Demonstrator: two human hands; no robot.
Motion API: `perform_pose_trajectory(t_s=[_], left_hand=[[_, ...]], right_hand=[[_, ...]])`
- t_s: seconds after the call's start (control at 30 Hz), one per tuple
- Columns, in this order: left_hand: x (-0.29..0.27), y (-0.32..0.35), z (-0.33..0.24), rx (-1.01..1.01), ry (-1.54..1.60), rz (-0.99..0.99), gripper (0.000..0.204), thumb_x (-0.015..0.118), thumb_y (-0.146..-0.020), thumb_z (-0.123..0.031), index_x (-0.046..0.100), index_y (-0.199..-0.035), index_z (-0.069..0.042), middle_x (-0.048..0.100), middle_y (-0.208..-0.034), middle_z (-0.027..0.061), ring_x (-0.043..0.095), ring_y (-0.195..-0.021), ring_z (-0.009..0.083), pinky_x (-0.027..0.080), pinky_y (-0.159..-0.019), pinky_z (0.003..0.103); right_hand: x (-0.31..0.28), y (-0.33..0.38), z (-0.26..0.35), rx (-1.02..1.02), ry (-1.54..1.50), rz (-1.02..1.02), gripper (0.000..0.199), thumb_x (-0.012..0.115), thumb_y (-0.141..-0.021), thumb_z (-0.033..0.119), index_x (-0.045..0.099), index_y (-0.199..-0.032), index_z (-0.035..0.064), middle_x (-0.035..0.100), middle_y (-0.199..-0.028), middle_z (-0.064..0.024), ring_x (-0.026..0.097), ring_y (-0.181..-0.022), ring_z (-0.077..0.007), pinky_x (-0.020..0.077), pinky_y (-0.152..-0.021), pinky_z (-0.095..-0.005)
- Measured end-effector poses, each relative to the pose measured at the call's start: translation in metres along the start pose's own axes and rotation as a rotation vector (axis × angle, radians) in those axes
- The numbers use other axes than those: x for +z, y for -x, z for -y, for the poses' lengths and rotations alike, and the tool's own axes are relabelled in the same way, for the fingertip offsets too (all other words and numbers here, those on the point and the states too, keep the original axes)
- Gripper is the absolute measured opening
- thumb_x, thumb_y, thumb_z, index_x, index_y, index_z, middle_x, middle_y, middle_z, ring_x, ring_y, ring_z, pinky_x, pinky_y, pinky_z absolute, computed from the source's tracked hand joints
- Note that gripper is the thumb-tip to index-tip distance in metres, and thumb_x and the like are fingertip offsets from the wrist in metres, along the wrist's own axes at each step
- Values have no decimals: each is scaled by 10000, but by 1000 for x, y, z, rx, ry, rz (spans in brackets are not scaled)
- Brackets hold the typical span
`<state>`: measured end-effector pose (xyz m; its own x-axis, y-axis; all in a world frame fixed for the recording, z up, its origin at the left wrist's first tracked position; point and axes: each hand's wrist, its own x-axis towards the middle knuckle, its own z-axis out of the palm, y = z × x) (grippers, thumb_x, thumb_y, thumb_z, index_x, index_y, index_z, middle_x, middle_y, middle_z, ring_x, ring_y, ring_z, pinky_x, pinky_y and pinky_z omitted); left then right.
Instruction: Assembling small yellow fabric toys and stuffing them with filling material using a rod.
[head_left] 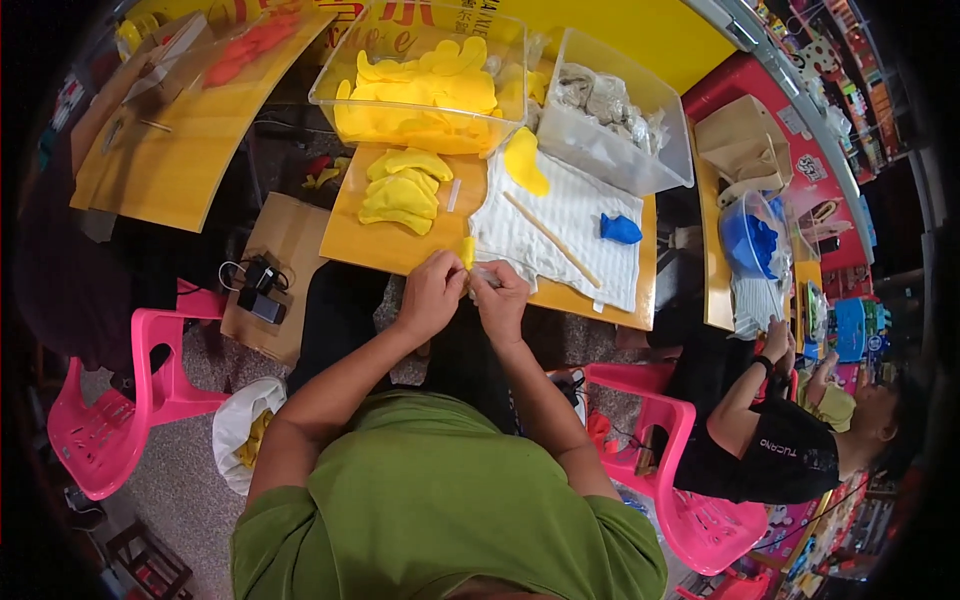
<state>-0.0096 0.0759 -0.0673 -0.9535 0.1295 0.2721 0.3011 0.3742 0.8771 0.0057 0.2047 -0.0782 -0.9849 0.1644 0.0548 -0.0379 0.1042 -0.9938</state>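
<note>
Yellow fabric piece is sitting mid-frame at the wooden table's near edge, and you're pinching it with both hands: your left hand is closing around it, your right hand is gripping just beside it, below the white cloth.

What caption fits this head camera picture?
Both hands, left hand and right hand, pinch a small yellow fabric piece beside a white cloth.
</note>
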Motion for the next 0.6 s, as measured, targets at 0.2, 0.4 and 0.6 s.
perform_pose_trajectory(t_s=[0.2, 0.4, 0.6], left_hand=[[4, -3, 15, -217, 191, 36, 116, 541, -847, -87, 478, -827, 9, 536, -737, 164, 568, -717, 319, 435, -634, 371], [12, 0, 16, -101, 122, 40, 100, 506, -867, -90, 458, -851, -4, 527, -759, 175, 554, -735, 353, 425, -637, 403], [0, 0, 15, 4, -26, 98, 101, 497, -866, -93, 437, -844, -15, 490, -793, 176, 521, -766, 387, 403, -637, 443]], right_hand=[[-6, 4, 18, 225, -171, 66, 63, 618, -837, 37, 615, -853, -24, 527, -698, 17, 460, -574, -44, 379, -517, -191], [-3, -5, -11, -63, 24, 48, 110, 652, -805, 82, 596, -810, -13, 544, -703, -20, 494, -583, -97, 411, -537, -236], [14, -19, -11, -313, 667, -172, 236, 693, -710, 92, 534, -848, -14, 581, -702, -117, 569, -609, -213, 461, -577, -365]])
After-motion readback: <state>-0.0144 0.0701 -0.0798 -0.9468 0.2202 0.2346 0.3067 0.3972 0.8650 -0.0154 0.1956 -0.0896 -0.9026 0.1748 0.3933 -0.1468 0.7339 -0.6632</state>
